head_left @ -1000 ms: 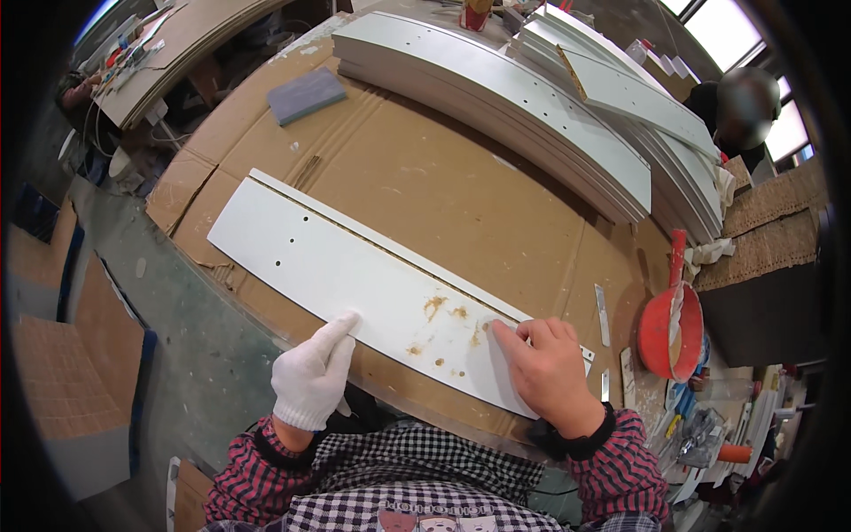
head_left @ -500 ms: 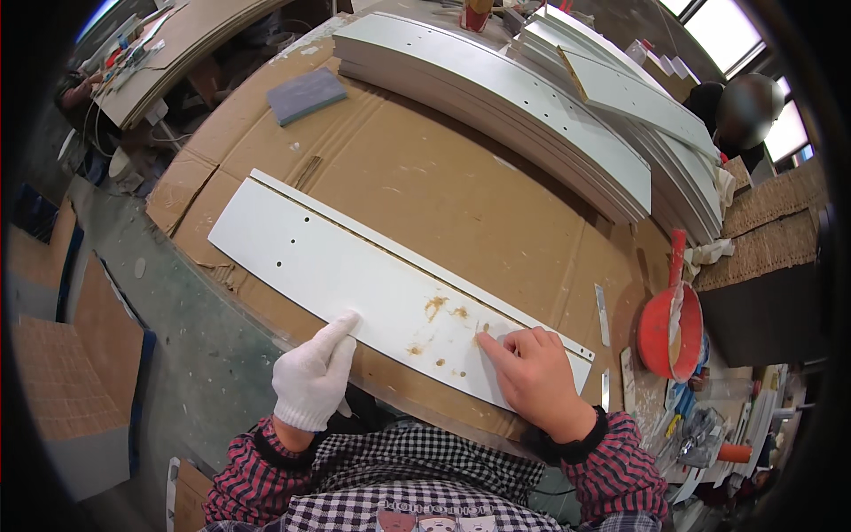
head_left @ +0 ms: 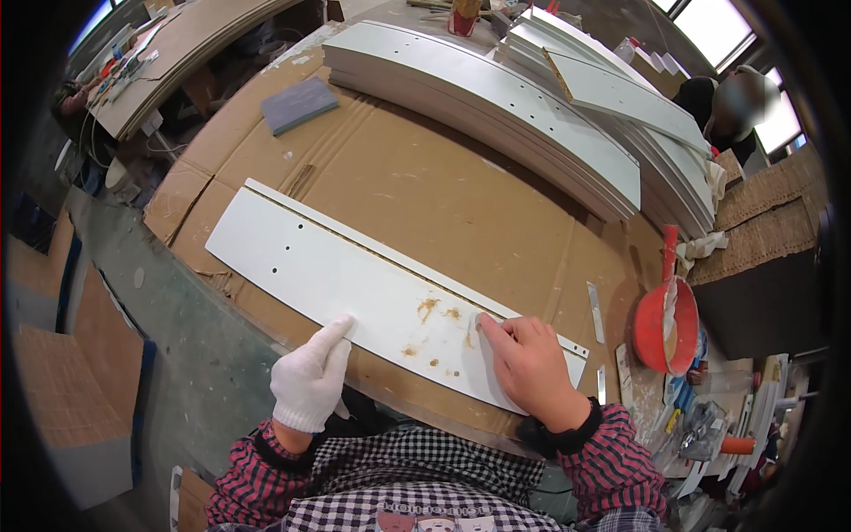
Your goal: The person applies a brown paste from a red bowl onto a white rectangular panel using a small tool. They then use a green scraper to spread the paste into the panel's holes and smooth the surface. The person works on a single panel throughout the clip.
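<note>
A long white board (head_left: 355, 293) with a groove along its far side lies at a slant on brown cardboard. Small dark holes show at its left, and brown smears (head_left: 429, 308) mark its right half. My left hand (head_left: 310, 377), in a white knitted glove, grips the near edge, one finger resting on top and other fingers hidden below. On the right part of the board, my bare right hand (head_left: 536, 365) presses a fingertip beside the smears. Its other fingers are curled, and whatever they may hold is hidden.
Stacked white boards (head_left: 496, 89) stand along the far side, with more boards (head_left: 629, 97) at far right. A grey block (head_left: 300, 105) lies far left. A red pan (head_left: 651, 328) and metal blades (head_left: 595, 312) are at right. Another person (head_left: 722, 111) is beyond the stacks.
My right fingertip has shifted slightly up along the board, toward the groove, covering a spot seen before. My left hand keeps its place on the edge. The whole view has shifted a little.
</note>
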The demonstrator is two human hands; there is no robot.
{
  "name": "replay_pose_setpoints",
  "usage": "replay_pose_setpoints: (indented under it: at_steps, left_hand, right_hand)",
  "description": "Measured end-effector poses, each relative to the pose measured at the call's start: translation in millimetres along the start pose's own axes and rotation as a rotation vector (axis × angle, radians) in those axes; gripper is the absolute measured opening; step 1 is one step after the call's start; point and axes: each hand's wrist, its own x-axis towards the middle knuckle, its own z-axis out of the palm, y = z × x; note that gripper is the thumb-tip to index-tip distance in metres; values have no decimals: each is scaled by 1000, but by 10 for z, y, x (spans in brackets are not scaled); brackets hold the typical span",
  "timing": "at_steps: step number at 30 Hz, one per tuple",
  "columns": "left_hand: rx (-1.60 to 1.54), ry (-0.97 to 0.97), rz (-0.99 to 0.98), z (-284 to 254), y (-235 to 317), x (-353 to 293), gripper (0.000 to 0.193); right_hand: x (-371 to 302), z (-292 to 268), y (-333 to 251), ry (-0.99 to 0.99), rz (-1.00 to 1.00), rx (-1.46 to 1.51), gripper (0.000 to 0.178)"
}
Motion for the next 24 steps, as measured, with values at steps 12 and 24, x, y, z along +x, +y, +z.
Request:
replay_pose_setpoints:
  at_steps: [12, 24]
  left_hand:
    - [-9, -37, -67, -6, 15, 4, 26]
    - [-31, -19, -58, -4, 31, -13, 26]
  right_hand:
    - [4, -63, 19, 42, 22, -50, 42]
    - [-4, 12, -55, -3, 15, 19, 43]
